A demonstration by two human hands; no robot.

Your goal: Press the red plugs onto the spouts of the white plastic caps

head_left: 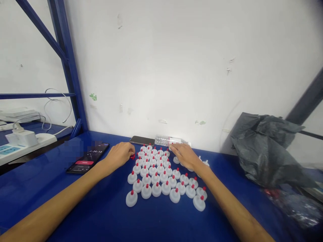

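Several round white plastic nozzle caps (pixel 156 190) stand upright on the blue table, each with a small red tip on its spout. At the back left of this group, my left hand (pixel 121 153) has its fingers pinched down on small loose red caps (pixel 132 156). My right hand (pixel 185 154) reaches over the group's back right side, thumb and fingertips closed together beside a red-tipped nozzle cap (pixel 167 153). What those fingertips hold is hidden. Under and beside the right hand are white nozzle caps without red tips (pixel 176 160), partly covered by it.
Against the wall lie a dark phone (pixel 142 140) and a clear plastic bottle (pixel 162 140) on its side. Another phone (pixel 88 157) with a lit timer is at left, near a power strip (pixel 45 139). A grey plastic bag (pixel 264 148) and clear bag (pixel 297 206) are at right.
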